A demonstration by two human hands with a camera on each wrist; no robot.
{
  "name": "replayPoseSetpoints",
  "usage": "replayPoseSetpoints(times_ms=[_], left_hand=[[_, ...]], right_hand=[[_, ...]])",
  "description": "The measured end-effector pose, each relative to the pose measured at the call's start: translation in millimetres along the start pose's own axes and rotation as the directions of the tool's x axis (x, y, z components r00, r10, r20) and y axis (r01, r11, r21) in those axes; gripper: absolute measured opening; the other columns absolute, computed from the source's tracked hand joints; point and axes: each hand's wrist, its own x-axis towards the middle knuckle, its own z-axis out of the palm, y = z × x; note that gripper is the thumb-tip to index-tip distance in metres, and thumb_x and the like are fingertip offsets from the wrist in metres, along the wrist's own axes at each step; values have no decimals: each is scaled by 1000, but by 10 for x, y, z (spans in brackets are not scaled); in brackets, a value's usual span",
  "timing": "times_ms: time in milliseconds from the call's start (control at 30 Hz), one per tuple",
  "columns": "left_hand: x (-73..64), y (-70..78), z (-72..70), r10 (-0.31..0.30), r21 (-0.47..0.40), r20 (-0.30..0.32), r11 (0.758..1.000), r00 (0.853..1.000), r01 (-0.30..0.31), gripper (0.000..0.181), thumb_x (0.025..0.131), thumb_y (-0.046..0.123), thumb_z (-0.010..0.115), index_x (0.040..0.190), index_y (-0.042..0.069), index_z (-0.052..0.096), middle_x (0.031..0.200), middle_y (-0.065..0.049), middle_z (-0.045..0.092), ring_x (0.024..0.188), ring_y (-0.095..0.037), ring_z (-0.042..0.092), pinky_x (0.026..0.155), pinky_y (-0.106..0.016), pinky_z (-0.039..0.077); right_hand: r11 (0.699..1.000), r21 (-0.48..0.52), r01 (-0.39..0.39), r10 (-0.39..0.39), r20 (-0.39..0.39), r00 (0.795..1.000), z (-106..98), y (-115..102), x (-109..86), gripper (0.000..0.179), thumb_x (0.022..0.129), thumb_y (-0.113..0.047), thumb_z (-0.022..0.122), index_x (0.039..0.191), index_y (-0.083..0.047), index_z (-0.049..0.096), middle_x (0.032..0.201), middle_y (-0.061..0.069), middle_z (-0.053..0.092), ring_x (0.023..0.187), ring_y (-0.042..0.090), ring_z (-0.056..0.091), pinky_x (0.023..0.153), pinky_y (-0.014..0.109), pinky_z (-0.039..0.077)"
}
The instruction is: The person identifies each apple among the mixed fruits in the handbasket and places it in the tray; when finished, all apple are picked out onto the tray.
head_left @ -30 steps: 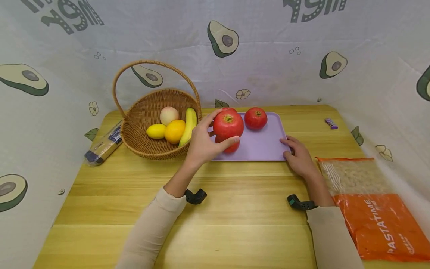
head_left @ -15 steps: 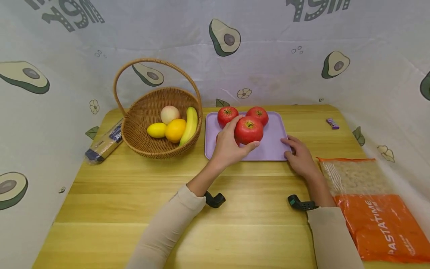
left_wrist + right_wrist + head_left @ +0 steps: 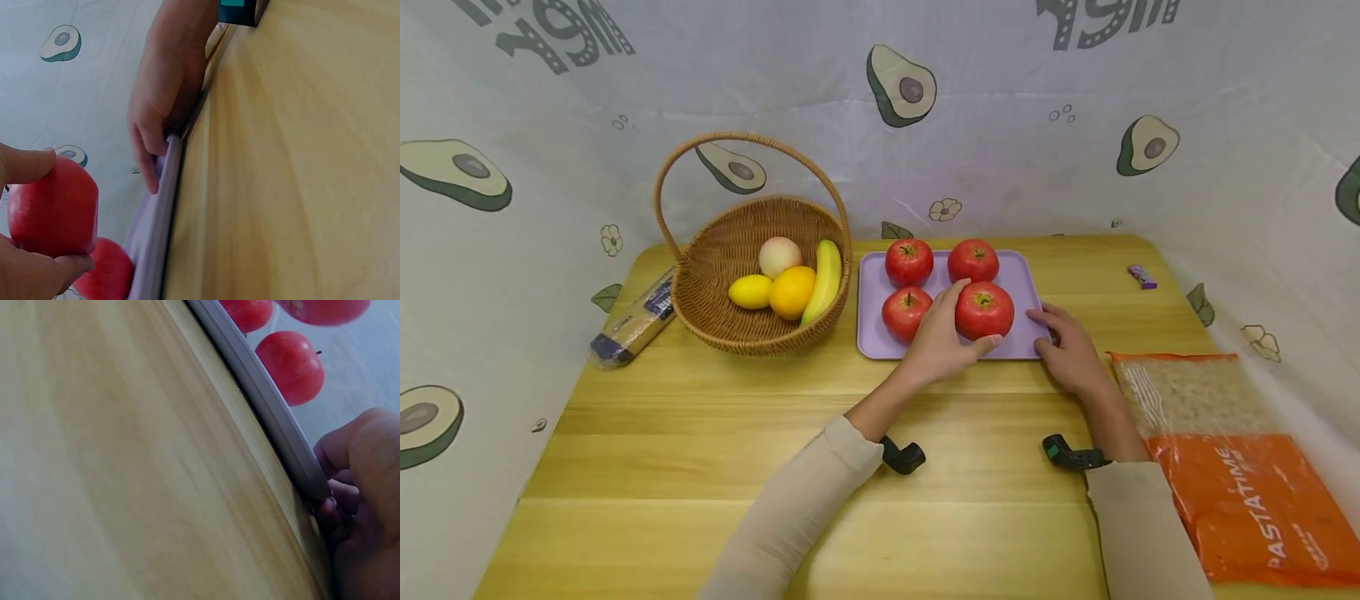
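My left hand (image 3: 942, 342) holds a red apple (image 3: 985, 311) between thumb and fingers, over the front right part of a lilac tray (image 3: 1021, 287). In the left wrist view the held apple (image 3: 55, 209) hangs above the tray's level. Three more apples sit on the tray: one at the back left (image 3: 909, 262), one at the back right (image 3: 973, 261) and one at the front left (image 3: 904, 315), partly behind my left fingers. My right hand (image 3: 1069, 350) pinches the tray's right end near its front corner; in the right wrist view, fingers wrap the tray's rim (image 3: 275, 419).
A wicker basket (image 3: 700, 321) with a tall handle stands left, holding a peach (image 3: 779, 257), lemon (image 3: 750, 292), orange (image 3: 792, 292) and banana (image 3: 824, 282). Behind it lies a plastic-wrapped packet (image 3: 632, 321). An orange pasta bag (image 3: 1247, 492) and a small purple wrapper (image 3: 1142, 276) lie right.
My left hand has carried the apple rightward and lower, from above the tray's left side to its front right. The right hand has stayed on the tray's edge.
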Motion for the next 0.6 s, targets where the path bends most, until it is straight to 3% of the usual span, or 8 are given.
replayPoseSetpoints(times_ms=[200, 400, 600], left_hand=[[54, -48, 162, -20, -13, -7, 1000, 1000, 20, 92, 88, 27, 82, 161, 15, 28, 157, -7, 43, 142, -22, 47, 118, -44, 42], [65, -38, 291, -90, -15, -20, 996, 996, 90, 93, 88, 22, 82, 162, 14, 26, 160, -9, 38, 143, -23, 46, 119, -42, 41], [119, -40, 360, -131, -17, -93, 991, 987, 130, 91, 88, 19, 82, 160, 11, 28, 158, -11, 38, 142, -24, 46, 120, -38, 41]], right_hand=[[1000, -2, 2, -2, -2, 1000, -5, -21, -1, 49, 100, -3, 47, 148, 6, 48, 163, 31, 29, 147, 58, 26, 117, 73, 23], [1000, -7, -13, 13, 11, 1000, 5, -15, -5, 49, 101, -5, 46, 149, 6, 47, 164, 30, 28, 148, 57, 25, 117, 73, 23], [1000, -4, -1, 1, 0, 1000, 6, -12, 3, 49, 100, -3, 47, 148, 7, 48, 163, 31, 29, 147, 57, 27, 117, 73, 24]])
